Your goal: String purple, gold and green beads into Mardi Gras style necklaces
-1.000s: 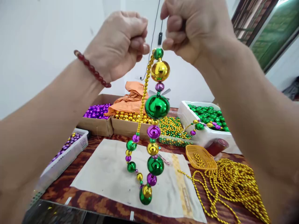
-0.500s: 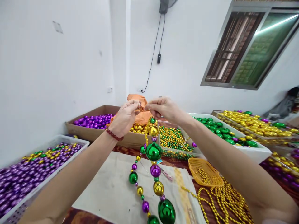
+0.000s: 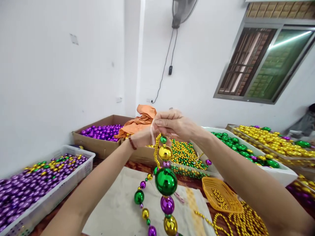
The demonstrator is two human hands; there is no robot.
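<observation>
My right hand (image 3: 172, 123) is closed, with thumb and fingers pinching a thin white string (image 3: 152, 131). My left hand (image 3: 144, 137), with a dark red bead bracelet (image 3: 132, 143) at its wrist, reaches in behind and below the right one; its fingers are mostly hidden. From beneath both hands hangs a bead necklace (image 3: 166, 181) of shiny green, gold and purple beads in mixed sizes. A short strand of small gold beads (image 3: 157, 152) hangs beside its top. The necklace's lower end runs out of view.
A pale cloth (image 3: 110, 209) covers the tabletop below. Around it are a white basket (image 3: 90, 157) of mixed beads, a cardboard box (image 3: 95, 146) with purple beads, an orange cloth (image 3: 145, 114), a white foam box (image 3: 283, 172), a yellow basket (image 3: 235, 205) and gold bead strands (image 3: 252, 221).
My hands were side by side, both pinching at the string. Now the left hand has passed behind and below the right, and the necklace hangs closer to me.
</observation>
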